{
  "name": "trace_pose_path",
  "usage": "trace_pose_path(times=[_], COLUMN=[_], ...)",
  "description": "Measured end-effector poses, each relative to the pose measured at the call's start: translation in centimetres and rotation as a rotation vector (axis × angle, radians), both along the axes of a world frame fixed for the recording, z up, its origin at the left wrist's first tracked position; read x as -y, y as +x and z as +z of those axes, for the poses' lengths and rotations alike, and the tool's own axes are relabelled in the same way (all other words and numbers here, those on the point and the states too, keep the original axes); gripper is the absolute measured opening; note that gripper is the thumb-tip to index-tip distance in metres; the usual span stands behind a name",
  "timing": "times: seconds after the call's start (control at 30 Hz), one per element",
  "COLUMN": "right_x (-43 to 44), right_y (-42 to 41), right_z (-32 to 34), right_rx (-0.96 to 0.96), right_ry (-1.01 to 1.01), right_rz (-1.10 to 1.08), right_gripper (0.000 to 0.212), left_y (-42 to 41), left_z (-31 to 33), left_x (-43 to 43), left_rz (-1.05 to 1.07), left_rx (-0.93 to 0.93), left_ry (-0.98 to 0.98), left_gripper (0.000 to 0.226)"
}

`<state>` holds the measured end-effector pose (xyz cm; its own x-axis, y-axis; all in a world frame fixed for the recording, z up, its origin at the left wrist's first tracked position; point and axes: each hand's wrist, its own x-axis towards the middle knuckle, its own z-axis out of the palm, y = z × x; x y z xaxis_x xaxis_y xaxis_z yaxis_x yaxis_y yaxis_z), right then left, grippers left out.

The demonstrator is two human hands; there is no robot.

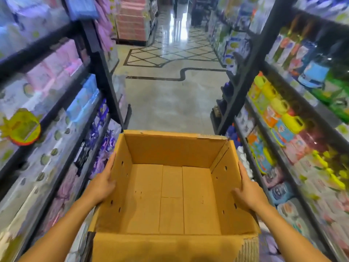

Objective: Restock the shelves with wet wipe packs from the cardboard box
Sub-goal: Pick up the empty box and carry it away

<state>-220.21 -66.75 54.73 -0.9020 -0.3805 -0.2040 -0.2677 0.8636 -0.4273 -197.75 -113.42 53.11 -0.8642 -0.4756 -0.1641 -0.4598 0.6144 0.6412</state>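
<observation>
An open brown cardboard box (pixel 170 186) is carried in front of me in a store aisle; its inside is bare, with no packs in it. My left hand (pixel 103 183) grips the box's left wall, thumb over the rim and inside. My right hand (pixel 247 191) grips the right wall the same way. Shelves on the left (pixel 62 103) hold blurred pink, blue and purple soft packs, apparently wipes or tissue.
Dark metal shelving lines both sides of the aisle. The right shelves (pixel 283 118) hold yellow jugs, bottles and colourful pouches. A polished tiled floor (pixel 170 95) runs ahead between them, with a pink stacked display (pixel 132 17) at the far end.
</observation>
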Motion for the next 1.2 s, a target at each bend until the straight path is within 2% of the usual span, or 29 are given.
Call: trace_pose_path(times=[0.17, 0.27, 0.47, 0.53, 0.7, 0.77, 0.9, 1.07, 1.2], right_x=[6.1, 9.8, 18.8, 21.7, 29.2, 31.9, 36.8, 43.0, 49.0], right_y=[-15.4, -24.6, -41.1, -46.8, -60.1, -65.0, -74.4, -89.0, -100.3], right_z=[-0.9, -0.2, 2.0, 1.6, 1.1, 2.4, 4.6, 4.0, 3.8], right_rx=[-0.032, -0.035, -0.001, -0.008, -0.035, -0.037, -0.024, -0.012, 0.004], right_ry=[-0.02, 0.049, 0.132, 0.11, 0.065, 0.098, 0.082, 0.14, 0.046], right_rz=[0.079, 0.091, 0.056, 0.044, 0.016, -0.02, -0.053, -0.069, 0.008], right_gripper=[0.112, 0.115, 0.102, 0.104, 0.111, 0.109, 0.103, 0.101, 0.096], left_y=[-13.7, -21.6, -37.3, -42.9, -58.1, -64.3, -75.9, -89.9, -100.3], left_z=[0.6, 1.9, 2.6, 1.5, 1.4, 3.0, 4.9, 3.1, 2.5], left_x=[4.6, 7.9, 15.1, 18.4, 26.7, 29.2, 34.3, 41.9, 46.7], left_rz=[0.051, 0.08, 0.068, 0.057, 0.12, 0.026, 0.037, -0.014, 0.031], left_rx=[0.027, 0.059, 0.051, -0.001, 0.044, 0.019, -0.032, 0.035, 0.04], left_ry=[-0.029, -0.032, -0.06, -0.07, -0.021, -0.011, -0.004, -0.043, -0.03], left_gripper=[0.115, 0.113, 0.113, 0.107, 0.091, 0.096, 0.092, 0.103, 0.104])
